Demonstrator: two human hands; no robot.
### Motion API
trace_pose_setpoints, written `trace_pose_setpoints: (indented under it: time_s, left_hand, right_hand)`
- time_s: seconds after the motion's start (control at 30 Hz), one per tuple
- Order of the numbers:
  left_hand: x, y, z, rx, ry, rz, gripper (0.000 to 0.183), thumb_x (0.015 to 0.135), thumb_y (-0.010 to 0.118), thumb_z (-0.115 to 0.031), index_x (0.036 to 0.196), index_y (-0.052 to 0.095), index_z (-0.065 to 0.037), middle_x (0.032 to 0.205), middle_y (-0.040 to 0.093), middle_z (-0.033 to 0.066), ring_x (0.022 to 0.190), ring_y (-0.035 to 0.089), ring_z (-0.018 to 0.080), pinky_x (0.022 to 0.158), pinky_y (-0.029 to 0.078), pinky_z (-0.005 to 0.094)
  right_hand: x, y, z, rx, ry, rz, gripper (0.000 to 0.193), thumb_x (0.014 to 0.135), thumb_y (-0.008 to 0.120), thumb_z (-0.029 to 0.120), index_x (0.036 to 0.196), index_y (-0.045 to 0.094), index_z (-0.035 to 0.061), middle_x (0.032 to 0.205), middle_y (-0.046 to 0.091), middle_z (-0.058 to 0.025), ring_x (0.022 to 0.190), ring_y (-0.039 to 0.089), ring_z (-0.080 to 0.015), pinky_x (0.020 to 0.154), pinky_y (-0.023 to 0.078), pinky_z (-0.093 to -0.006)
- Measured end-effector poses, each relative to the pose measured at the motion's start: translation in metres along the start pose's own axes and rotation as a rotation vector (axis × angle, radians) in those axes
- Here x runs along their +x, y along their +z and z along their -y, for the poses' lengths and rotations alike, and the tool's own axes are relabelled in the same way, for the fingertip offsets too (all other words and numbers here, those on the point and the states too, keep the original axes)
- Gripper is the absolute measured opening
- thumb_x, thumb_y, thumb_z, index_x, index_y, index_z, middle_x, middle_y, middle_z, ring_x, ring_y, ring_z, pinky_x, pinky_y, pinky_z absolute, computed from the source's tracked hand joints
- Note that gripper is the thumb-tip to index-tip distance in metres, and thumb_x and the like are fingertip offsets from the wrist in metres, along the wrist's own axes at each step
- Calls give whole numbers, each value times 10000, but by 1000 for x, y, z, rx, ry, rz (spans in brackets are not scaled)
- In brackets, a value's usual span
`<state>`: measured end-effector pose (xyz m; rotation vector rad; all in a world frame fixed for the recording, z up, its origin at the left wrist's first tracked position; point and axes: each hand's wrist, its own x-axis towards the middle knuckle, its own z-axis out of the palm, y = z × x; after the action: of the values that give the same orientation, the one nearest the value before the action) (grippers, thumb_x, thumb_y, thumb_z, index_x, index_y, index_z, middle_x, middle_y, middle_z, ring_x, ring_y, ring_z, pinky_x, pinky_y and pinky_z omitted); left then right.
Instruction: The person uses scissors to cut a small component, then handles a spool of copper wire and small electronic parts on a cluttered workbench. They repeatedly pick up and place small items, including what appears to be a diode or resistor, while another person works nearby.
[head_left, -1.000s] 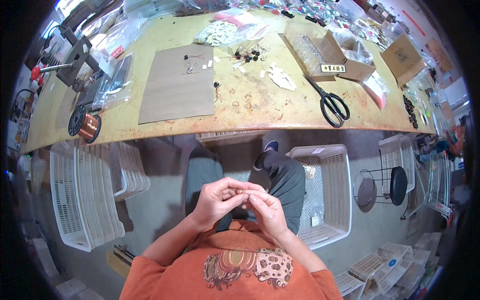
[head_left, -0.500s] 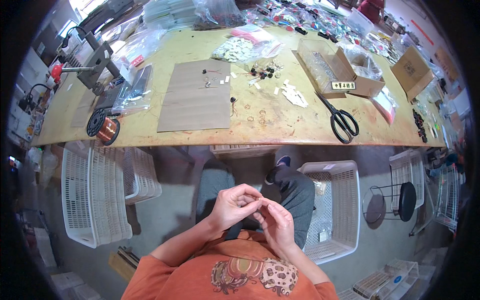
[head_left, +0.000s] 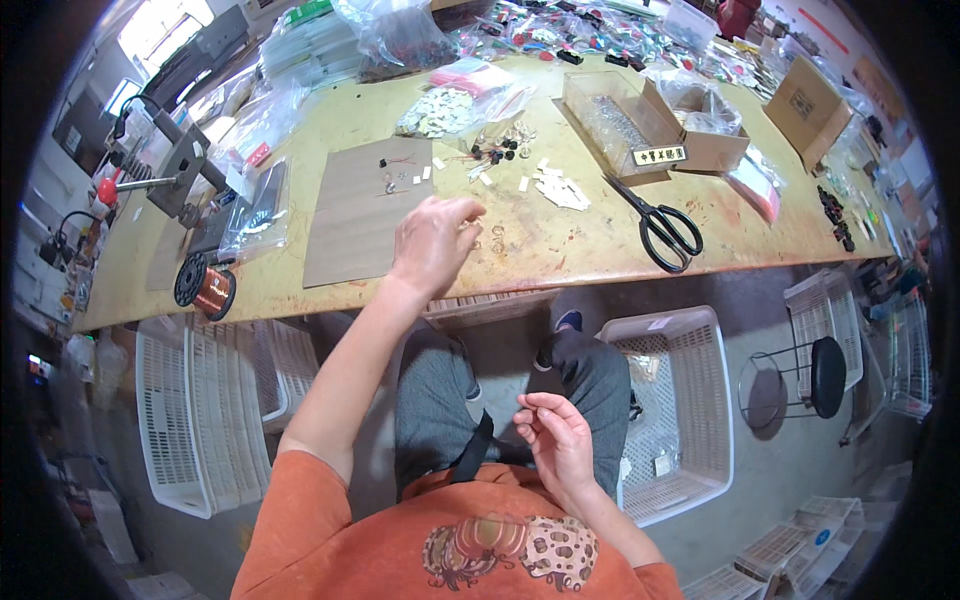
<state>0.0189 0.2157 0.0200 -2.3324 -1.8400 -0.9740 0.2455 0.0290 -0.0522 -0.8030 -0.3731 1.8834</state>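
My left hand (head_left: pixel 432 245) reaches over the table by the right edge of a brown paper sheet (head_left: pixel 345 225). Its fingers are curled inward, and whatever they may hold is hidden. Thin copper wire rings (head_left: pixel 499 240) lie just right of its fingertips. Above my lap, my right hand (head_left: pixel 555 435) pinches thumb and fingers together; anything between them is too small to make out. Small black parts with thin wires (head_left: pixel 490 152) lie beyond the left hand. White flat pieces (head_left: pixel 560 190) are scattered to their right.
A copper wire spool (head_left: pixel 206 288) stands at the table's left front edge, near a bench press (head_left: pixel 180 165). Black scissors (head_left: pixel 660 230) lie on the right, before a clear tray (head_left: pixel 610 120) and an open carton (head_left: pixel 715 150). White plastic crates (head_left: pixel 725 430) flank my legs.
My hands were together over my lap. The left has moved up and forward onto the table, while the right stays over my lap, still pinched. The view has tilted slightly.
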Motion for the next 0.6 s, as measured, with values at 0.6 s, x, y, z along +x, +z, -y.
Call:
trace_pose_setpoints:
  time_s: [0.6]
  left_hand:
    - [-47, -31, 13, -81, 55, -107, 73, 793, 683, -90, 856, 679, -54, 797, 662, 106, 763, 630, 261, 691, 510, 355]
  right_hand:
    - [6, -26, 1, -11, 1, -96, 128, 929, 520, 22, 998, 627, 7, 1001, 681, -126, 803, 662, -159, 747, 552, -268]
